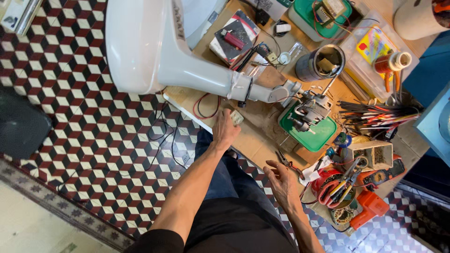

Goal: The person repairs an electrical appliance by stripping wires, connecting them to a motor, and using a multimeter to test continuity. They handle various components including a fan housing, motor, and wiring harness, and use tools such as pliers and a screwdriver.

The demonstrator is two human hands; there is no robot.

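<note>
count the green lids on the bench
2. One green lid lies near the bench's front edge, under the small motor. The other is at the back, with a transformer-like part on it. More may be hidden in the clutter.

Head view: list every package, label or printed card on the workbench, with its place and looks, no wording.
Box: top centre, flat, rectangular, red, black and white.
Printed card: top right, inside a clear plastic tray, yellow with pink and blue.
Meter: lower right, black and orange; screen not discernible.
</note>
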